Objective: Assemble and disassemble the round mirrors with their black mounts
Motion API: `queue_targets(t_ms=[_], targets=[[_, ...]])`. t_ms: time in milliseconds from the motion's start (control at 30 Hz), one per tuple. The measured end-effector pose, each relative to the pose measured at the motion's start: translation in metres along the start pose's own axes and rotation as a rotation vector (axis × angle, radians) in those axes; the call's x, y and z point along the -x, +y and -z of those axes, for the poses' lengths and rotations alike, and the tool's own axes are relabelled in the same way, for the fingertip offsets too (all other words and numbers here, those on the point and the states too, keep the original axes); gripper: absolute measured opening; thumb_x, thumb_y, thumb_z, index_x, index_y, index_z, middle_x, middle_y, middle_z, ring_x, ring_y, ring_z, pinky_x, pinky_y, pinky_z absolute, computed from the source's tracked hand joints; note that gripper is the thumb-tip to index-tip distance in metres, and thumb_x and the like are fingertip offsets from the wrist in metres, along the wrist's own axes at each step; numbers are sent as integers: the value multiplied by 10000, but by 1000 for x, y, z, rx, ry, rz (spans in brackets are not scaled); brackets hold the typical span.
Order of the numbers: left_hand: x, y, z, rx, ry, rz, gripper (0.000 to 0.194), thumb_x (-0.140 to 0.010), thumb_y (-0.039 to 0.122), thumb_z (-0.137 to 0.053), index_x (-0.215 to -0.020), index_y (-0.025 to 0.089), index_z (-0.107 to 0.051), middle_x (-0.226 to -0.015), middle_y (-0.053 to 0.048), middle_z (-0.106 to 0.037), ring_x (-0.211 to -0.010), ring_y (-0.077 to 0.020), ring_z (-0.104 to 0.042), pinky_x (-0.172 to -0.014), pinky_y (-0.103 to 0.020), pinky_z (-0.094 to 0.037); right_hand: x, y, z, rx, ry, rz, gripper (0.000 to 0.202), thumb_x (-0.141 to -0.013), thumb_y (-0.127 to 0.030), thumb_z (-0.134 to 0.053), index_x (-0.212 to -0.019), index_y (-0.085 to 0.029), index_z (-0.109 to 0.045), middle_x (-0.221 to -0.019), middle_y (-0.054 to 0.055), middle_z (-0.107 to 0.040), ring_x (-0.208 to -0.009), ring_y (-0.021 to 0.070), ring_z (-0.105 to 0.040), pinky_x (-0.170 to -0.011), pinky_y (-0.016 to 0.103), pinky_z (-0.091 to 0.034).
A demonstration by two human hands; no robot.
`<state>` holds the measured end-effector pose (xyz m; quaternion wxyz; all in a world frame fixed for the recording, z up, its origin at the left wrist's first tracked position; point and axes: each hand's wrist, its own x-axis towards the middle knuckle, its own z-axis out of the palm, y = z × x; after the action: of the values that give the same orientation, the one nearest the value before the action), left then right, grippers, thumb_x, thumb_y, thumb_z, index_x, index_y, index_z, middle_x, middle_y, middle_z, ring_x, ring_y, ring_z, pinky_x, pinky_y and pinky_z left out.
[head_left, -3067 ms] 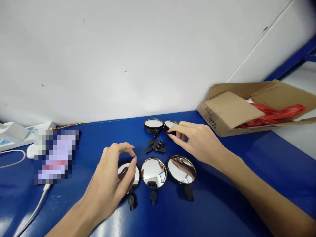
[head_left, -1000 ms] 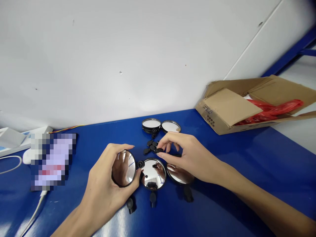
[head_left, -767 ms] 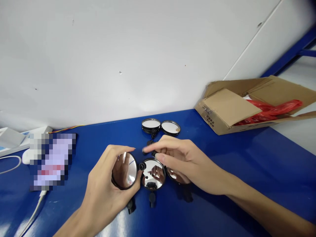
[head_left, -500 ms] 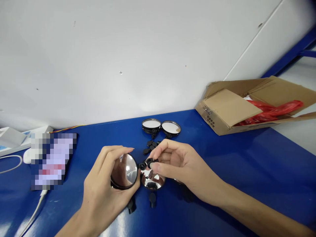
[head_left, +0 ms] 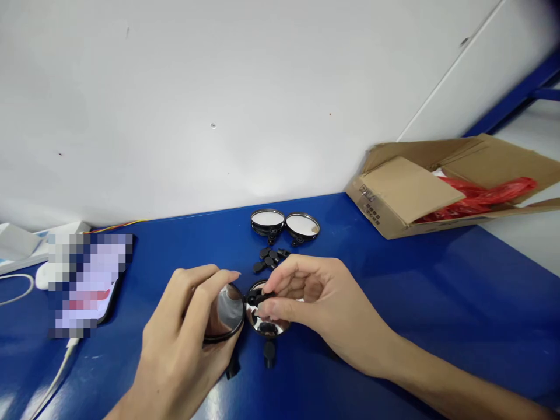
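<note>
My left hand (head_left: 188, 326) is closed around the rim of a round black-framed mirror (head_left: 225, 315), its glass tilted up. My right hand (head_left: 315, 303) pinches a small black plastic joint piece (head_left: 261, 297) between thumb and fingertips, just right of that mirror's edge; whether the two touch is hard to see. Under the right fingertips lies another round mirror (head_left: 273, 326), glass up, with a black stem (head_left: 269, 353) at its near side. A further black stem (head_left: 233, 367) pokes out below my left hand.
Several black joint pieces (head_left: 269, 261) lie in a heap behind my hands. Behind them are a stack of round mirrors (head_left: 267, 219) and another mirror (head_left: 303, 226). A phone (head_left: 91, 280) with a white cable is at left; a cardboard box (head_left: 394, 195) holding red plastic (head_left: 481, 198) stands right.
My left hand and its mirror have dropped slightly. The black piece in my right fingers has moved a little left and down, over the lying mirror.
</note>
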<state>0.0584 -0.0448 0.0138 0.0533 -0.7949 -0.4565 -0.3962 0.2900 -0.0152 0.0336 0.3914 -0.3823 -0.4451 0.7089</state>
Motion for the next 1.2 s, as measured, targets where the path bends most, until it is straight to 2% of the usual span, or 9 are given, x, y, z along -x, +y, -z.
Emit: queue_targets(t_ms=[200,333,467,567,700,833,900,1100,1200], targets=[[3,9,-3,34,-5,30,246,-1045,120,-783,-1274,196,-733,-1184,-67,-722,-983,-173,-731,-884,-281,-565,-1,6,-1,-6,-9,-28,287,-764,-287,-1078,-942,-202,-870,-839,20,-849,-776,140,-759,-752,231,-609],[-2,11,-4,125,-37,137,289,-1007,155,-789,-1272,247,-720,-1173,-35,-716,-1001,-168,-744,-867,-268,-582,-2,4,3,95,-54,37,249,-861,-319,-1018,-1049,-236,-878,-889,8,-855,-801,141,-765,-770,244,-630],[-5,5,-4,215,-145,256,461,-946,217,-806,-1383,305,-691,-1257,-40,-679,-1095,-211,-748,-853,-294,-616,-5,-2,13,512,-87,319,190,-959,-294,-941,-1124,-231,-874,-980,5,-840,-800,120,-763,-752,223,-620],[-5,2,-4,293,-164,351,570,-909,281,-880,-1434,325,-663,-1337,-54,-689,-1172,-262,-750,-961,-371,-634,-8,-1,21,737,-126,606,134,-1007,-260,-897,-1100,-174,-855,-968,28,-818,-757,120,-753,-716,239,-609],[-9,2,-2,739,-146,693,733,-862,351,-992,-1507,349,-644,-1460,-71,-725,-1255,-309,-773,-1048,-426,-662,-11,4,25,852,-22,862,78,-1037,-162,-836,-1114,-156,-824,-917,35,-811,-784,146,-764,-735,273,-624],[-18,3,2,1166,-118,979,793,-868,366,-1012,-1578,312,-665,-1537,-111,-748,-1337,-328,-772,-1028,-358,-693,-12,6,24,860,110,1011,132,-1020,-86,-826,-1097,-189,-797,-913,27,-821,-793,151,-783,-734,278,-645],[-22,3,3,1255,-91,1089,774,-891,372,-1001,-1588,290,-676,-1460,-121,-801,-1247,-303,-823,-950,-303,-709,-12,6,24,880,120,1093,180,-1012,-53,-821,-1119,-193,-783,-937,35,-832,-817,158,-791,-746,285,-656],[-20,-4,2,1203,-73,1161,839,-856,369,-1042,-1595,282,-656,-1103,-82,-896,-813,-228,-876,-710,-258,-714,-12,-3,32,946,-178,986,249,-990,-238,-914,-1198,-178,-791,-1127,107,-798,-936,186,-772,-769,302,-664],[-17,-6,2,1210,-133,1125,712,-889,393,-1017,-1522,259,-721,-1113,-102,-898,-813,-237,-876,-718,-275,-719,-11,-8,36,1008,-176,914,427,-948,-270,-946,-1332,-193,-778,-1395,165,-691,-1252,259,-718,-991,379,-667]])
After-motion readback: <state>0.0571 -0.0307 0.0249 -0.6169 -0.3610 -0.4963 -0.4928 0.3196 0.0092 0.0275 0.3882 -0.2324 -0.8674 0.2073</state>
